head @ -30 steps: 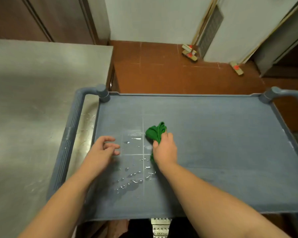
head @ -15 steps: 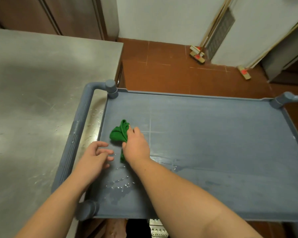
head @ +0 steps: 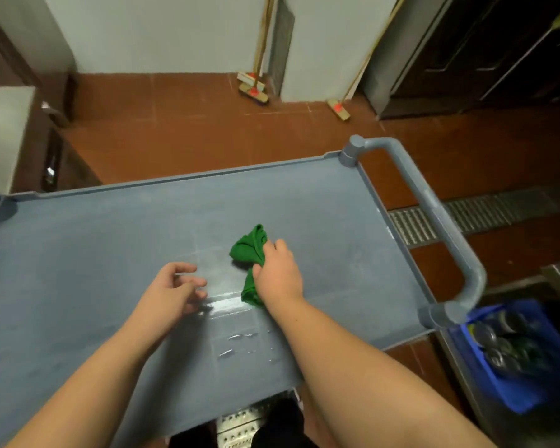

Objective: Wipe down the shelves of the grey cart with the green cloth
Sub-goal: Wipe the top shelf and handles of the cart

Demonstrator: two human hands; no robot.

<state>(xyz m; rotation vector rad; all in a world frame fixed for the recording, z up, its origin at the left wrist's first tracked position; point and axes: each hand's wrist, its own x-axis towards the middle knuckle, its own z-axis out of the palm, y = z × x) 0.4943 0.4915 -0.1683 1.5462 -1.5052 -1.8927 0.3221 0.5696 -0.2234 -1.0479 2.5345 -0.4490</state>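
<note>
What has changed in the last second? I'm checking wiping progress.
The right hand swept the cloth left, then back right across the cart's top shelf, spreading a wet streak. It kept its grip throughout; the left hand stayed empty beside it. Droplets remain.

cart (head: 78, 253): left end cut off | green cloth (head: 251, 248): partly under right hand (head: 278, 276)

The right hand (head: 277, 274) is pressing the bunched green cloth (head: 249, 253) onto the grey cart (head: 78, 253) top shelf; the left hand (head: 172, 292) is hovering beside, fingers loosely curled.
</note>
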